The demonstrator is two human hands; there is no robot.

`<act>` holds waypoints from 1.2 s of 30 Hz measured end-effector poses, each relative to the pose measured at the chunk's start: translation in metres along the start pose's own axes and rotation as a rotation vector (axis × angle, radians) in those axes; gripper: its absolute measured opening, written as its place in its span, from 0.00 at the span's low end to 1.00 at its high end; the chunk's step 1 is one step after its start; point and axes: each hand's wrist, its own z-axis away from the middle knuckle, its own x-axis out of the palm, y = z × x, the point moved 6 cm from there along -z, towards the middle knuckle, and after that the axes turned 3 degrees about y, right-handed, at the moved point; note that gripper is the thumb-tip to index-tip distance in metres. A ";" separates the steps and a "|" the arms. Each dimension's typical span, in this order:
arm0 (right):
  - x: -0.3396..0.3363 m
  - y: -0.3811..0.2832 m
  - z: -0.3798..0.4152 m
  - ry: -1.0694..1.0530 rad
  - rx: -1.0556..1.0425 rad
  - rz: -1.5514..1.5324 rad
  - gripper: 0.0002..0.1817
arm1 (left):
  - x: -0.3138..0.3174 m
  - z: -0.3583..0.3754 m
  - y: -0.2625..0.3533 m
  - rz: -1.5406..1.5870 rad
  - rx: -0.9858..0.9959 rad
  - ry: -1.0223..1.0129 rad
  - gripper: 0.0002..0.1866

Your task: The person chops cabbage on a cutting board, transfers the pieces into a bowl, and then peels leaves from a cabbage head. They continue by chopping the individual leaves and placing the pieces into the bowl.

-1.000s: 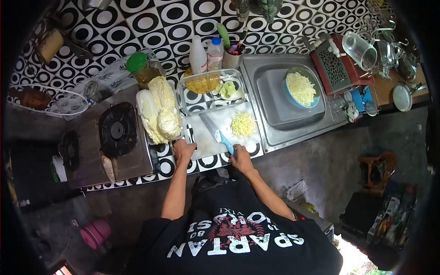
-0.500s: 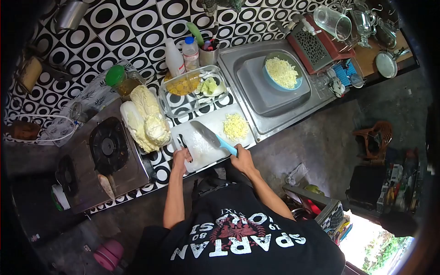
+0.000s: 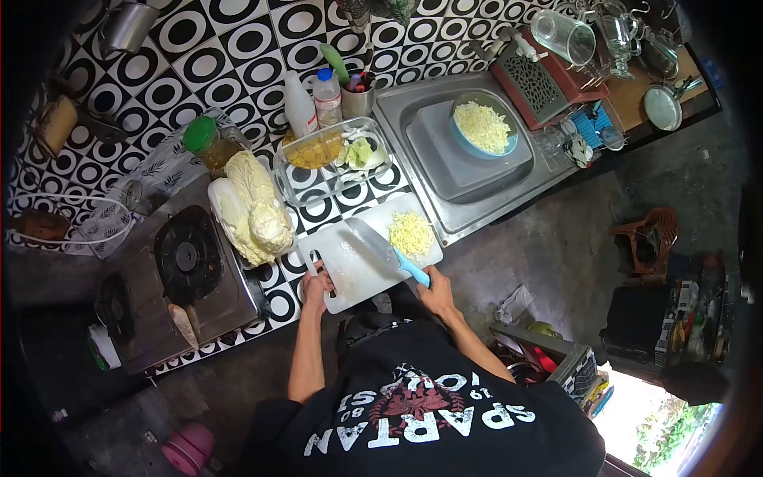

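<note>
My left hand (image 3: 317, 289) is closed on the handle end of a white cutting board (image 3: 350, 274), its fingers at the slot. In my right hand (image 3: 435, 294) is a kitchen knife (image 3: 413, 271), gripped by its light blue handle, with the wide blade lying over the middle of the board. Finely chopped pale yellow cabbage (image 3: 411, 233) sits in a heap on the board's right end, beside the blade. The board's near edge sticks out past the counter edge.
Whole napa cabbages (image 3: 253, 211) lie left of the board, next to the stove (image 3: 187, 278). Behind it stands a glass dish (image 3: 298, 191) holding yellow pieces and leaf scraps. A blue bowl of chopped cabbage (image 3: 483, 129) rests on an upturned grey tub (image 3: 469, 176) in the sink.
The board has shifted slightly toward my body, its near edge now further over the counter edge. My right hand and the knife have moved a little right and nearer to me.
</note>
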 end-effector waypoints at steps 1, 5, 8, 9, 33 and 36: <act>-0.005 0.001 0.002 0.002 0.002 -0.002 0.14 | -0.002 0.001 -0.001 -0.003 -0.001 -0.002 0.24; -0.035 -0.010 0.008 0.073 0.018 -0.101 0.14 | 0.008 0.022 0.008 0.014 -0.003 0.038 0.23; -0.056 -0.006 0.000 0.166 -0.007 -0.217 0.15 | 0.024 0.041 0.023 0.066 0.029 0.024 0.24; -0.065 -0.009 -0.004 0.208 -0.009 -0.297 0.15 | 0.030 0.047 0.026 0.083 0.044 0.040 0.26; -0.269 0.033 -0.232 0.128 -0.378 -0.089 0.14 | 0.286 0.008 0.003 0.383 0.259 0.210 0.34; -0.268 0.032 -0.248 0.090 -0.464 -0.020 0.15 | 0.303 0.007 0.007 0.363 0.284 0.163 0.35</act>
